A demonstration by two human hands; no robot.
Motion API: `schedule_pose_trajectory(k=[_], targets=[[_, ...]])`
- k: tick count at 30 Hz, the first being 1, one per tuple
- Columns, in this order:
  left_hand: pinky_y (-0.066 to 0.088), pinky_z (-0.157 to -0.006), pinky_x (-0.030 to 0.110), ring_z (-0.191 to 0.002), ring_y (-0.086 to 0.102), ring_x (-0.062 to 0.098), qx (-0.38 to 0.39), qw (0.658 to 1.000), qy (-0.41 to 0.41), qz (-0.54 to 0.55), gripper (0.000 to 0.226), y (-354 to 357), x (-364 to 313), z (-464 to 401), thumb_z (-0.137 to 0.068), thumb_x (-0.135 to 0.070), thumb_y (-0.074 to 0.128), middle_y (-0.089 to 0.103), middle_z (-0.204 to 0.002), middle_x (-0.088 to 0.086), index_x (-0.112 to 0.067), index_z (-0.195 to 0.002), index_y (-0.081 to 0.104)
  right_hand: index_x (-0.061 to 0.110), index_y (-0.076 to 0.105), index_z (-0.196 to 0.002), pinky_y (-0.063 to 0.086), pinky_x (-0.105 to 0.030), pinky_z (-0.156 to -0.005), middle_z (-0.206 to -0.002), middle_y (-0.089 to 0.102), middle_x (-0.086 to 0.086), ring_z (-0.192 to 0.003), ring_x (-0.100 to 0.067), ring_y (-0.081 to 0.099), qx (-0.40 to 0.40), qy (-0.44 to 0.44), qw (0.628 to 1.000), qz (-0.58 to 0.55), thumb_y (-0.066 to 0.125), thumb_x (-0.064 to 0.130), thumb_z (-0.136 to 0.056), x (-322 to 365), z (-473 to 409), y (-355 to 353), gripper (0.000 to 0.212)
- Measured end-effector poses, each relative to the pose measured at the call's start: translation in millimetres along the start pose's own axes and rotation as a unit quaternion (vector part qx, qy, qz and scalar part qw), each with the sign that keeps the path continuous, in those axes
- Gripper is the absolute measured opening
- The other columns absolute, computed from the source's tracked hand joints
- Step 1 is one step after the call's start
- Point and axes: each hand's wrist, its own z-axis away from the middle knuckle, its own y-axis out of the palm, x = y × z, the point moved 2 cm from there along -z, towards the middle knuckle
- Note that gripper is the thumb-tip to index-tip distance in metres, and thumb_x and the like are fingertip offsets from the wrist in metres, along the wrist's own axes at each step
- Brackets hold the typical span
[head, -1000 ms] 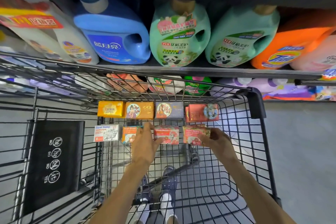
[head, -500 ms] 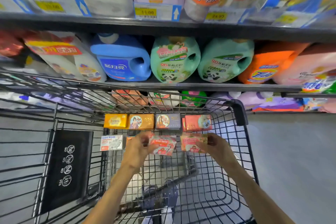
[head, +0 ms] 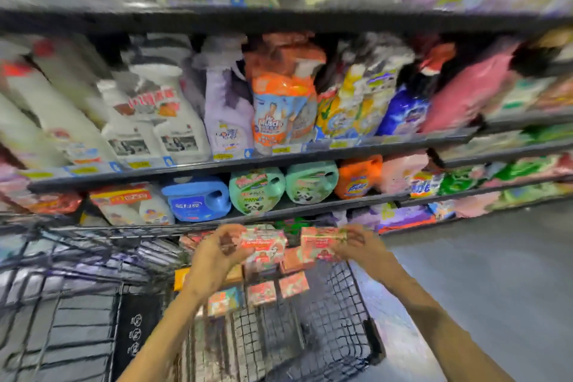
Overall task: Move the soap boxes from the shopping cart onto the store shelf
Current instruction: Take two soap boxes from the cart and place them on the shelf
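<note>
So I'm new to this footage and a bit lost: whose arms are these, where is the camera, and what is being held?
There is no machine here. A person wears a camera on the head, looking forward and down, so the two bare arms are their own. The left hand grips one pink soap box, and the right hand grips another soap box. Both are lifted above the black wire shopping cart, where more soap boxes remain. Ahead are store shelves stocked with detergent bottles. The picture is blurred, so the small print cannot be read.
</note>
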Motion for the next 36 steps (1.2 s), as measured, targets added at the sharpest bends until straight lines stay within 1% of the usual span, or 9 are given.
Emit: schedule_pose_trajectory(k=[3,6,9,12,16,20,23,28,36], targets=[[0.057,-0.083,0.053,-0.082,0.065,0.025,0.024,0.999,0.046,-0.013,0.053,2,-56,4,-0.064,-0.048,0.089,0.066,-0.092,0.005,-0.034,-0.109,0.065,0.016,0.061,-0.103,0.055,-0.036,-0.086,-0.106,0.068,-0.012,-0.093,-0.019,0.065,-0.039,-0.041,0.998,0.013,0.084,0.009,-0.073,40,36,-35,0.038],[0.057,-0.086,0.048,-0.086,0.066,0.019,0.058,0.990,0.121,-0.055,0.043,14,-114,8,-0.073,-0.033,0.084,0.067,-0.098,0.007,-0.038,-0.110,0.064,0.006,0.060,-0.114,0.055,-0.027,-0.083,-0.110,0.068,-0.012,-0.096,-0.020,0.065,-0.066,-0.063,0.996,0.012,0.078,0.003,-0.081,76,77,-74,0.038],[0.056,-0.091,0.038,-0.101,0.066,0.014,0.106,0.974,0.178,-0.087,0.044,38,-170,15,-0.081,-0.014,0.082,0.068,-0.109,0.004,-0.029,-0.118,0.063,0.014,0.062,-0.116,0.056,-0.024,-0.081,-0.113,0.068,-0.011,-0.097,-0.011,0.067,-0.098,-0.083,0.992,0.000,0.081,0.010,-0.080,103,122,-113,0.041],[0.055,-0.094,0.032,-0.109,0.062,0.005,0.144,0.957,0.226,-0.114,0.042,65,-218,21,-0.083,-0.010,0.079,0.065,-0.117,-0.001,-0.020,-0.120,0.063,0.009,0.062,-0.115,0.051,-0.018,-0.072,-0.096,0.068,0.000,-0.079,0.002,0.065,-0.128,-0.101,0.987,-0.009,0.075,0.004,-0.084,123,165,-149,0.034],[0.055,-0.089,0.022,-0.106,0.063,0.000,0.192,0.935,0.269,-0.124,0.040,114,-273,31,-0.085,-0.012,0.078,0.066,-0.115,-0.005,-0.022,-0.120,0.061,0.004,0.058,-0.120,0.050,-0.008,-0.064,-0.101,0.065,0.004,-0.079,0.012,0.065,-0.174,-0.123,0.977,-0.019,0.070,0.002,-0.089,132,215,-200,0.034],[0.058,-0.086,0.029,-0.102,0.067,0.006,0.237,0.922,0.286,-0.111,0.039,176,-321,39,-0.085,-0.009,0.078,0.070,-0.111,-0.001,-0.022,-0.119,0.063,0.006,0.058,-0.123,0.056,-0.021,-0.073,-0.112,0.071,-0.007,-0.099,-0.010,0.070,-0.233,-0.131,0.963,-0.030,0.073,0.006,-0.087,124,257,-261,0.039],[0.060,-0.081,0.033,-0.094,0.072,0.015,0.255,0.912,0.301,-0.108,0.039,230,-353,50,-0.084,-0.009,0.079,0.073,-0.105,0.002,-0.028,-0.115,0.065,0.008,0.059,-0.121,0.056,-0.022,-0.072,-0.105,0.074,0.000,-0.098,-0.014,0.071,-0.269,-0.146,0.952,-0.027,0.074,0.006,-0.086,115,288,-311,0.038],[0.053,-0.069,0.012,-0.087,0.069,-0.002,0.280,0.899,0.323,-0.093,0.040,335,-401,76,-0.083,0.002,0.076,0.072,-0.105,0.006,-0.009,-0.119,0.063,0.010,0.060,-0.114,0.055,-0.021,-0.069,-0.093,0.076,0.002,-0.091,-0.010,0.072,-0.314,-0.155,0.936,-0.043,0.073,0.005,-0.087,96,337,-399,0.031],[0.056,-0.084,0.024,-0.097,0.071,0.009,0.313,0.872,0.369,-0.072,0.037,489,-459,95,-0.083,-0.012,0.080,0.075,-0.103,-0.008,-0.019,-0.117,0.066,0.010,0.062,-0.115,0.059,-0.027,-0.075,-0.109,0.072,-0.015,-0.103,-0.024,0.070,-0.369,-0.171,0.913,-0.043,0.076,0.008,-0.085,60,385,-537,0.033]])
